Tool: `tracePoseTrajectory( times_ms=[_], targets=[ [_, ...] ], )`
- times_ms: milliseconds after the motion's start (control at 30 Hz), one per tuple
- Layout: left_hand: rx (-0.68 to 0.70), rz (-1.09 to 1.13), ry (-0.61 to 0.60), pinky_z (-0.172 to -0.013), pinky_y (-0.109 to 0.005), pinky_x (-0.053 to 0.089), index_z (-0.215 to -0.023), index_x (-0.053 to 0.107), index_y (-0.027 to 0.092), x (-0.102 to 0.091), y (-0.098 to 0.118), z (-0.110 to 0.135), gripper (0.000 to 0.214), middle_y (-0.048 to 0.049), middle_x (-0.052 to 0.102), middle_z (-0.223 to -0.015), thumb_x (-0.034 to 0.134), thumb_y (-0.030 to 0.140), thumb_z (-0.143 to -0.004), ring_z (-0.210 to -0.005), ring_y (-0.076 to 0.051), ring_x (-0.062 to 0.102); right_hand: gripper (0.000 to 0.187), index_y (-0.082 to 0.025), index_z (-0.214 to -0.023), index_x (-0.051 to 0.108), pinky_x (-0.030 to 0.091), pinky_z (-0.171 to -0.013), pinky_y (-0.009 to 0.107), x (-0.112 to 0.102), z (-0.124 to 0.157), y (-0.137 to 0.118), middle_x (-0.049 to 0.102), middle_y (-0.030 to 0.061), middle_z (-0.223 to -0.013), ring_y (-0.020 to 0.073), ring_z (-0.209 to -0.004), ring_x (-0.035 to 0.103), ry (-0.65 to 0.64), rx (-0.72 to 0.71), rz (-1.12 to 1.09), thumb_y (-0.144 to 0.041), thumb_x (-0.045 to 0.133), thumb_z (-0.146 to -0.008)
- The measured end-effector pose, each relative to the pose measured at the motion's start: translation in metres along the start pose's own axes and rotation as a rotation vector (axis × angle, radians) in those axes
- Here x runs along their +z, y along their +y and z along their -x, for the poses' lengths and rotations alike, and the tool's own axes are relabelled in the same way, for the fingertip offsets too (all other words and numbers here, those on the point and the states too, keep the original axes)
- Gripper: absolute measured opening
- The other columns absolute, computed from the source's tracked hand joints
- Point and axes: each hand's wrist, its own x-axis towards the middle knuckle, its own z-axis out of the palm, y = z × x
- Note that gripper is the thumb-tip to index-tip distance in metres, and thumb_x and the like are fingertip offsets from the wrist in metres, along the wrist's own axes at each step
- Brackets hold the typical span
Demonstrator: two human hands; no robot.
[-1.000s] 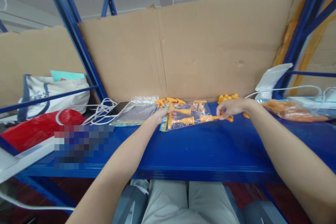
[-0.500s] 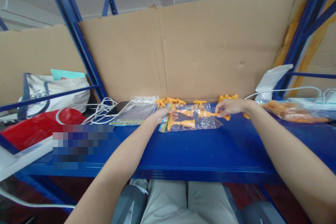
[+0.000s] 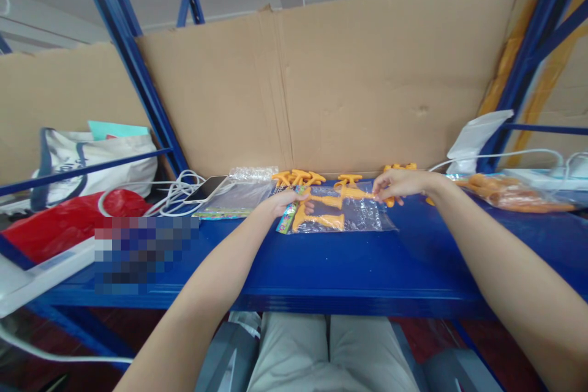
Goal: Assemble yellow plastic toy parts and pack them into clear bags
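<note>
My left hand (image 3: 287, 201) is closed on the left end of a clear plastic bag (image 3: 367, 219), beside its colourful printed strip (image 3: 286, 218). An orange flared plastic piece (image 3: 327, 221) shows in the bag's lower part, and another orange piece (image 3: 327, 200) lies above it, near my left fingers. At the bag's right side my right hand (image 3: 390, 186) pinches the end of an orange plastic piece (image 3: 358, 193). Whether that piece is inside the bag or over it, I cannot tell. Orange T-shaped pieces (image 3: 298, 178) sit just behind the bag.
Cardboard (image 3: 358, 86) stands behind the blue table (image 3: 331, 269). To the left are flat clear packets (image 3: 239, 193), a phone (image 3: 209, 188), white cables (image 3: 181, 196) and a red bag (image 3: 92, 220). A bag of orange pieces (image 3: 509, 193) lies at the right.
My right hand has moved slightly left and up with the orange piece. The bag's right end now reaches a little further right. My left hand has hardly moved.
</note>
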Motion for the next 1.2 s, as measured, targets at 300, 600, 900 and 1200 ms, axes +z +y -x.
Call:
tracePoseTrajectory(
  times_ms=[300,600,900,1200],
  targets=[
    [0.045,-0.102,-0.100,-0.057,-0.027,0.056,-0.089,0.067,0.011,-0.010,-0.001,-0.006,0.015,-0.0063,0.068,-0.062,0.071,0.022,-0.081,-0.052,-0.016,0.065,0.025,-0.017,-0.082,0.065,0.039,-0.042,0.021,0.000,0.007,-0.007,0.064,0.0011,-0.063,0.0122,-0.046,0.060,0.061,0.071,0.011,-0.038,0.069,-0.069],
    [0.216,-0.555,0.028,-0.069,-0.027,0.054,-0.082,0.068,0.015,0.004,-0.002,0.002,0.018,-0.0056,0.071,-0.073,0.070,0.033,-0.081,-0.072,-0.017,0.068,0.030,-0.014,-0.091,0.067,0.043,-0.042,0.020,0.007,0.000,-0.008,0.069,0.0029,-0.066,0.0124,-0.045,0.062,-0.003,0.087,0.047,-0.038,0.069,-0.072],
    [0.705,-1.281,0.572,-0.102,-0.037,0.042,-0.122,0.055,0.012,0.024,-0.006,-0.002,0.038,-0.0173,0.060,-0.127,0.049,0.034,-0.091,-0.122,-0.027,0.055,0.019,-0.014,-0.091,0.067,0.044,-0.042,0.018,0.011,-0.005,-0.016,0.069,0.0027,-0.062,0.0131,-0.047,0.064,0.064,0.155,0.042,-0.026,0.068,-0.076],
    [0.466,-1.227,0.152,-0.119,-0.039,0.015,-0.148,0.028,0.009,0.037,-0.023,-0.015,0.067,-0.0144,0.021,-0.157,0.016,0.050,-0.096,-0.147,-0.024,0.015,0.007,-0.014,-0.078,0.070,0.041,-0.040,0.018,0.020,-0.009,-0.004,0.066,0.0020,-0.055,0.0128,-0.043,0.060,0.151,0.124,0.048,-0.016,0.066,-0.074]
  ],
)
